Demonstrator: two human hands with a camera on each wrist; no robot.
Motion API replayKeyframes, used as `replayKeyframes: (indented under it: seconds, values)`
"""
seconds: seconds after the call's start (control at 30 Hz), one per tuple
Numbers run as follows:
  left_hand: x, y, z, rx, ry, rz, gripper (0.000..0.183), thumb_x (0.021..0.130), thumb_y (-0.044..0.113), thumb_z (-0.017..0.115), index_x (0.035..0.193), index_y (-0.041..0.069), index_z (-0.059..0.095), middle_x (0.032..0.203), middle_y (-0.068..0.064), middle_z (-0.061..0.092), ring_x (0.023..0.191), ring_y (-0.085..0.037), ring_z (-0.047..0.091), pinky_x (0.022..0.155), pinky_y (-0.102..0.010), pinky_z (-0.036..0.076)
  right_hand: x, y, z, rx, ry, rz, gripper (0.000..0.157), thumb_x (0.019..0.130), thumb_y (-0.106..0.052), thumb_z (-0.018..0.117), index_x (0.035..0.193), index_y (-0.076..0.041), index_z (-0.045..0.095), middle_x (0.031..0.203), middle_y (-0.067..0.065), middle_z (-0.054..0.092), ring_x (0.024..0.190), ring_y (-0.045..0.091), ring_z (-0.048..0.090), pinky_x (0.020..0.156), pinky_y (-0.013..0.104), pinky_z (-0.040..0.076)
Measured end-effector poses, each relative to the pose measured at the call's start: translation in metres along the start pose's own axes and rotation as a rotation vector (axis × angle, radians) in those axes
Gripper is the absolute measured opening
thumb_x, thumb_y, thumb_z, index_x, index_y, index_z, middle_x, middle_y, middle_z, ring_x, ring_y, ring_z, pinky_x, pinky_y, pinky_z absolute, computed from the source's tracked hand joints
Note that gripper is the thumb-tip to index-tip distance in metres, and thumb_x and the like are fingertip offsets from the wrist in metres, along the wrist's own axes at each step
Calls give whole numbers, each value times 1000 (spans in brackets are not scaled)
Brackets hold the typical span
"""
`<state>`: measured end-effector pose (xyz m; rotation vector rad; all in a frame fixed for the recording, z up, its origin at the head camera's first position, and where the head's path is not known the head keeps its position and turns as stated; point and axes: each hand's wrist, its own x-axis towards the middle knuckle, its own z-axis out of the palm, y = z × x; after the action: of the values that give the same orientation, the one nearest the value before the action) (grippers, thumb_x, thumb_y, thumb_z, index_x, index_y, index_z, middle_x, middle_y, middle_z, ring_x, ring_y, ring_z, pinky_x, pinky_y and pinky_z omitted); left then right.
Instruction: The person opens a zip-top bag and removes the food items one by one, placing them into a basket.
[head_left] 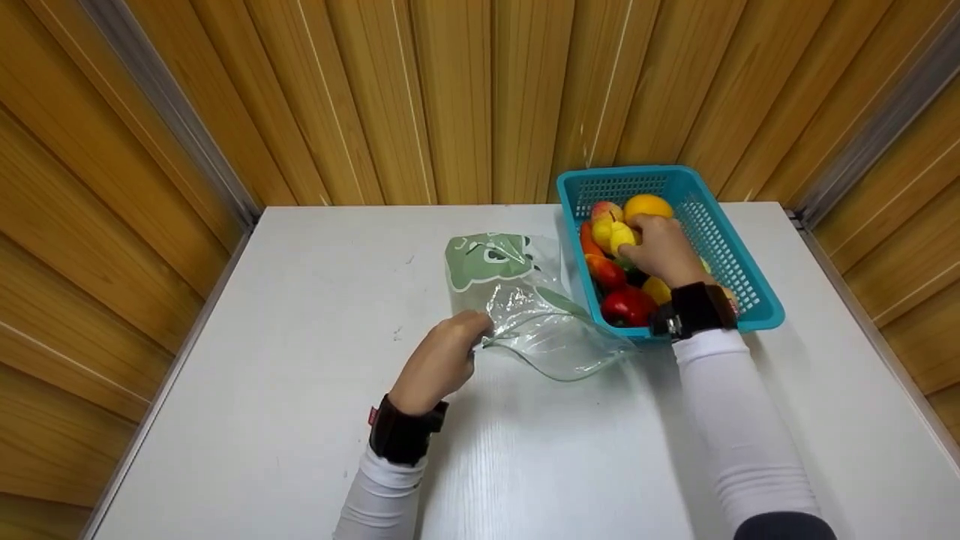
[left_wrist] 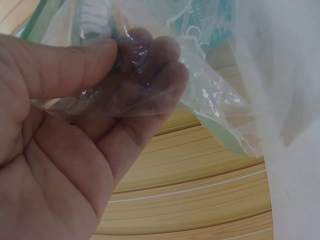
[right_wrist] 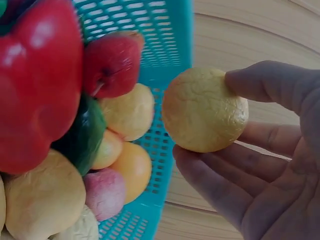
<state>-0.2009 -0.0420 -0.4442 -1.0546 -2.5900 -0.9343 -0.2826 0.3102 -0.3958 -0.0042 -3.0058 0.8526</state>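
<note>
My left hand [head_left: 436, 365] pinches the open edge of a clear zip bag [head_left: 540, 341] between thumb and fingers. The bag lies on the table with a green cartoon print at its far end, and its mouth gapes toward me. In the left wrist view, the fingers [left_wrist: 150, 60] show through the film, with the thumb on the near side. Over the turquoise basket [head_left: 766, 313], my right hand [head_left: 664, 251] holds a yellow pear [head_left: 622, 237] by thumb and fingertips. The right wrist view shows the pear's rounded, wrinkled end [right_wrist: 204, 110].
Inside the basket lie an orange [head_left: 648, 204], a peach [head_left: 604, 211], a red bell pepper [head_left: 627, 306] and several other fruits and vegetables. The basket stands at the white table's [head_left: 315, 300] back right, near the wood-look wall [head_left: 450, 105]. The bag's right side meets the basket.
</note>
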Motion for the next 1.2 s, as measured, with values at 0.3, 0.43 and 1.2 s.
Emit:
replayKeyframes:
  seconds: [0.3, 0.43, 1.2]
  values:
    - [0, 2, -1, -2, 10, 5, 33, 77, -23, 58, 88, 7, 65, 85, -4, 62, 81, -19, 63, 74, -37, 56, 14, 5, -1, -45, -82, 48, 45, 98, -11, 64, 134, 13, 55, 118, 29, 57, 104, 43, 51, 97, 55, 48]
    - [0, 2, -1, 0, 11, 7, 32, 78, -23, 58, 88, 7, 64, 85, -4, 62, 80, -19, 63, 73, -37, 55, 15, 6, -3, -67, -99, 49, 47, 98, -13, 62, 136, 14, 54, 123, 31, 58, 104, 44, 52, 95, 55, 49]
    - [0, -4, 0, 49, 52, -36, 35, 73, -25, 56, 89, 6, 63, 85, -5, 62, 79, -22, 62, 73, -40, 55, -55, -26, -3, 61, 167, -138, 44, 99, -10, 64, 137, 10, 56, 138, 31, 56, 123, 46, 51, 108, 61, 43]
